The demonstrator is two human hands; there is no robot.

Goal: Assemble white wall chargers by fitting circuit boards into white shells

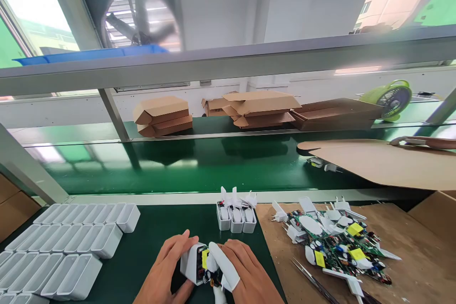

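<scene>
My left hand (174, 266) is closed around a white plastic housing (190, 263), low in the middle of the view. Against the housing's right side is a circuit board (205, 263) with a yellow component and wires, partly sticking out. My right hand (245, 270) is closed on the board from the right, its fingertips partly hidden. A curved white piece (225, 266) lies along those fingers; whether it is a part or a finger cover I cannot tell. Just beyond my hands, several filled white housings (237, 221) stand together with white plug pieces on top.
Rows of white housings (81, 237) lie at left. At right, a pile of circuit boards with plugs (331, 237) and tweezers (313, 280) lie on cardboard (406, 228). Behind runs a green belt (213, 166); cardboard boxes (261, 104) and a green fan (392, 99) stand farther back.
</scene>
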